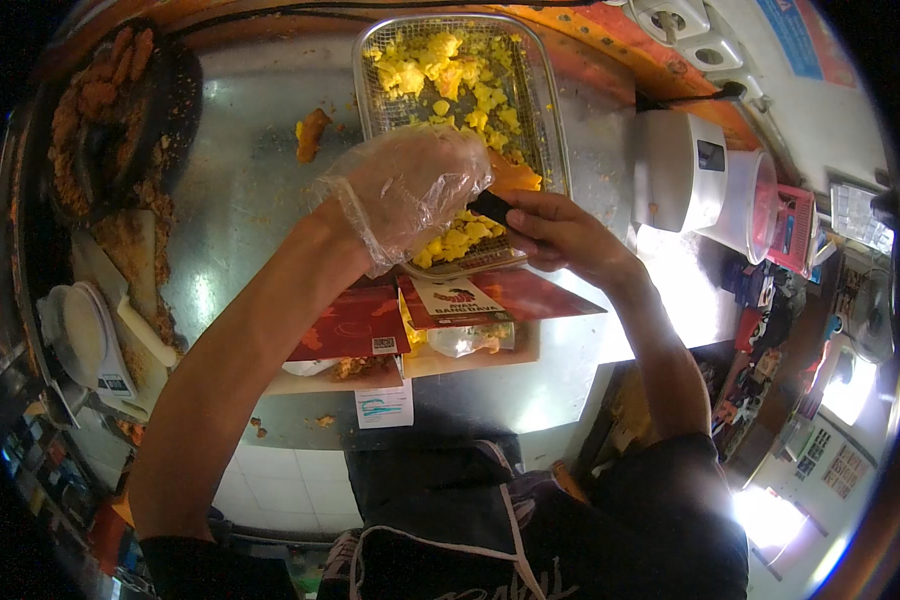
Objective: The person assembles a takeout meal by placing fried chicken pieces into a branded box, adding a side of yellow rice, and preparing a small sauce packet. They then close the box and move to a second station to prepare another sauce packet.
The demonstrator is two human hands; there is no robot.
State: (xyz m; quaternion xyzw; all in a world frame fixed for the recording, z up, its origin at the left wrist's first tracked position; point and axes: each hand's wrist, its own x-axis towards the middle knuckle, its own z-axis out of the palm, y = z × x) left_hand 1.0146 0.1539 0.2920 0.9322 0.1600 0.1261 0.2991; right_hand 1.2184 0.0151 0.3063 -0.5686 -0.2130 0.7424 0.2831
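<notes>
The metal tabletop (260, 215) is shiny and strewn with crumbs; pale floor tiles (280, 490) show below it, and white wall sockets (662, 20) and a white appliance (680, 170) with a dark panel stand to the right. On the tabletop, a wire-mesh tray (460, 17) holds yellow food pieces (440, 72). The right hand (570, 232), bare, grips a black handle (490, 207) over the tray's right part. The left hand (415, 170), in a clear plastic glove, is over the tray beside that handle; its fingers are hidden, so I cannot tell what it holds. Nearer the person, red cartons (355, 318) carry a pale printed label (455, 297) and a small square code (383, 345); a white slip (383, 405) bears teal handwriting. A blue-and-red poster (805, 40) hangs upper right.
</notes>
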